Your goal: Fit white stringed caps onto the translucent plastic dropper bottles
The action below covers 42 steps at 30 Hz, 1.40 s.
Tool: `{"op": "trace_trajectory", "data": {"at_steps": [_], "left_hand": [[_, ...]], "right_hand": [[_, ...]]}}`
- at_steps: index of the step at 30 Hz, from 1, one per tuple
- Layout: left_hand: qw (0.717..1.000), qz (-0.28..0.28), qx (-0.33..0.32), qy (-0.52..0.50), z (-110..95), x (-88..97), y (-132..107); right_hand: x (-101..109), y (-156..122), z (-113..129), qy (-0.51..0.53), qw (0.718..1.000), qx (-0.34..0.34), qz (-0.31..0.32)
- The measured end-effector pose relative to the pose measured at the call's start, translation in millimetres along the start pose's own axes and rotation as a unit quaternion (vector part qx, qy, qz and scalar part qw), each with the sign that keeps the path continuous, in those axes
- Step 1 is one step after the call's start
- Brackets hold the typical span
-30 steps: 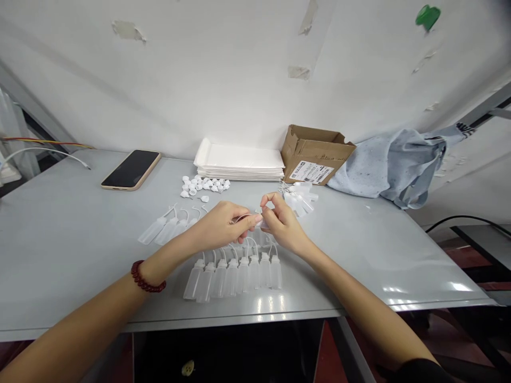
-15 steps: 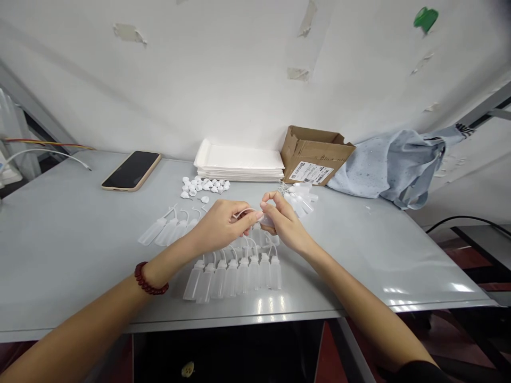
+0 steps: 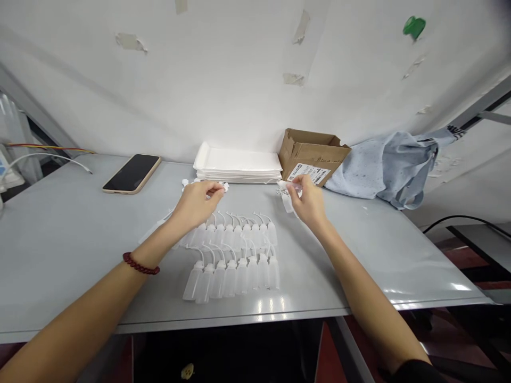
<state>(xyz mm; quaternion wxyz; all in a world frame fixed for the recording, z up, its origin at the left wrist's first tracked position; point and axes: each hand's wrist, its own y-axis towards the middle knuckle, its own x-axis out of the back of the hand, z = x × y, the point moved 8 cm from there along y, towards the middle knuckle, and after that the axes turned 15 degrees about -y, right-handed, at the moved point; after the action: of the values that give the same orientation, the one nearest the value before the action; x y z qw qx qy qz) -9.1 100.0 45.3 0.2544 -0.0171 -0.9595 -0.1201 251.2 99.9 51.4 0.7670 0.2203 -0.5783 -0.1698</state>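
Observation:
Two rows of small clear squeeze bottles with capped nozzles lie side by side on the grey table (image 3: 59,239): a back row (image 3: 235,232) and a front row (image 3: 233,275). My left hand (image 3: 195,202) is just behind the back row, at a pile of small white caps (image 3: 187,183), with its fingertips pinched on one. My right hand (image 3: 308,201) is at a small heap of loose bottles (image 3: 286,201) in front of the box, its thumb and fingers closed on one of them. A bead bracelet (image 3: 139,264) is on my left wrist.
A dark phone (image 3: 131,173) lies at the back left. A stack of white trays (image 3: 239,162) and an open cardboard box (image 3: 313,155) stand against the wall, with a blue cloth (image 3: 391,165) to their right. Cables (image 3: 43,155) run in from the far left.
The hands were together over the rows, working on one bottle. They have parted and moved toward the wall, the left to the caps and the right to the loose bottles. The back row now shows in full.

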Motion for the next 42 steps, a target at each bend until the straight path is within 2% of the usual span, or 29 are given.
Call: {"op": "trace_trajectory", "data": {"at_steps": [2,5,10,16,30,42], "left_hand": [[0.998,-0.01,-0.019,0.063,4.6,7.7,5.3],[0.994,-0.008,-0.021,0.108,9.3,13.6,8.9],[0.985,0.005,-0.025,0.169,11.6,14.1,10.2],[0.96,0.055,-0.045,0.272,22.0,7.7,14.2],[0.961,0.127,0.008,0.245,41.2,12.2,15.9],[0.952,0.129,-0.036,0.277,44.7,4.8,18.2]], "right_hand": [[-5.1,4.8,-18.8,-0.056,0.998,-0.024,0.001],[-16.8,6.9,-33.5,-0.08,0.996,-0.036,0.035],[-25.7,5.1,-33.1,-0.079,0.995,-0.023,0.063],[-23.0,5.4,-29.5,-0.076,0.995,-0.012,0.061],[-12.7,3.3,-11.8,-0.054,0.997,0.025,0.041],[-10.5,0.4,-2.9,-0.02,0.997,0.033,0.066]]}}
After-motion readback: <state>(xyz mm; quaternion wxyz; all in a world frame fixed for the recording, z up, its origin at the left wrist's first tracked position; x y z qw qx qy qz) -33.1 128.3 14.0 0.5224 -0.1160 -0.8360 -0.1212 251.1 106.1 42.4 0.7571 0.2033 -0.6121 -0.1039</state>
